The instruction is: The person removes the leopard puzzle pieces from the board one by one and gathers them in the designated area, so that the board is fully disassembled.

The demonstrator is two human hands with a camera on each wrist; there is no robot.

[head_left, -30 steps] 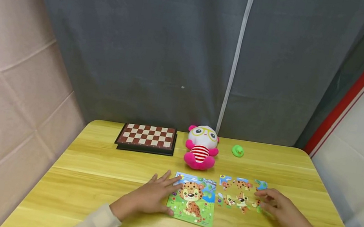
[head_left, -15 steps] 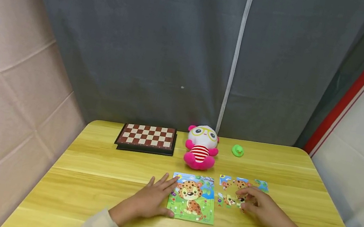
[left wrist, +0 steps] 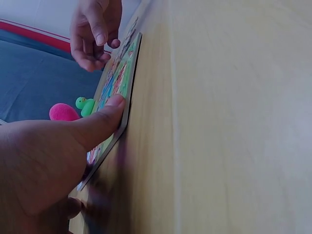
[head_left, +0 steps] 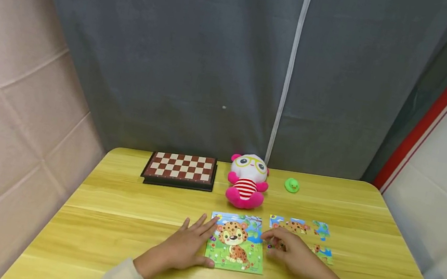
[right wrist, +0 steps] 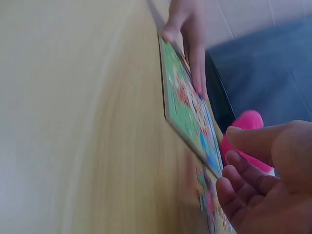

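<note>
A square picture puzzle with a spotted leopard cub lies flat on the wooden table. My left hand rests along its left side, fingers spread on the upper part and thumb at the near corner. Loose jigsaw pieces with parts of a like picture lie just right of the puzzle. Over them, close to the puzzle's right edge, is my right hand. Its fingers bend loosely, and the wrist views show nothing between them. Some pieces are hidden beneath that hand.
Behind the puzzle sits a pink and white plush toy. A green rubber duck stands to its right, and a folded chessboard to its left. A grey curtain hangs behind the table.
My right hand has moved left across the loose pieces, uncovering those at the right end. The puzzle has turned slightly straighter under my left hand, which has hardly moved.
</note>
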